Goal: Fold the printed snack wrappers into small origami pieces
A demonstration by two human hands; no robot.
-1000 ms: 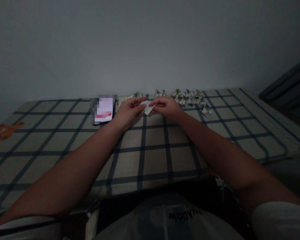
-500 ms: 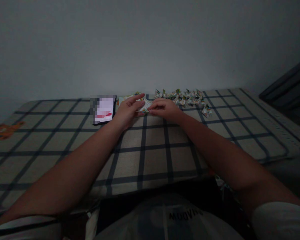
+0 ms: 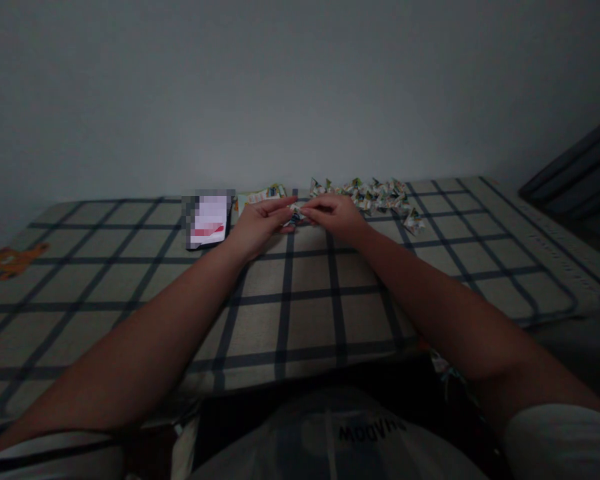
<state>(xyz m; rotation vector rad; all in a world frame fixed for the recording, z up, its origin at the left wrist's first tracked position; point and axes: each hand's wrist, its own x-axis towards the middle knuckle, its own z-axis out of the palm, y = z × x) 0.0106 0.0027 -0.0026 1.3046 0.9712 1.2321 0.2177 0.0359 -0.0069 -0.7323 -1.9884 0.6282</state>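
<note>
Between my two hands is a small folded piece of printed paper [image 3: 295,215], partly hidden by the fingers. My left hand [image 3: 261,225] pinches its left side, with the thumb and fingers closed on it. At its right side, the thumb and fingertips of my right hand [image 3: 337,217] grip the same piece. Behind my left hand lies a flat stack of printed sheets [image 3: 263,195], white, green and orange. Just beyond my right hand sit several pointed folded paper pieces [image 3: 375,197] in rows, one of them [image 3: 414,221] apart at the right.
A phone [image 3: 210,223] with a lit screen lies left of my left hand. The surface is covered by a checked cloth [image 3: 310,320] with an orange figure [image 3: 15,259] at the far left. A pale wall [image 3: 300,93] rises behind. A dark slanted object [image 3: 580,167] stands at right.
The paper between my hands has become smaller and more compact, where a wider white face showed before. My left fingers have lowered and closed in, uncovering more of the stack behind.
</note>
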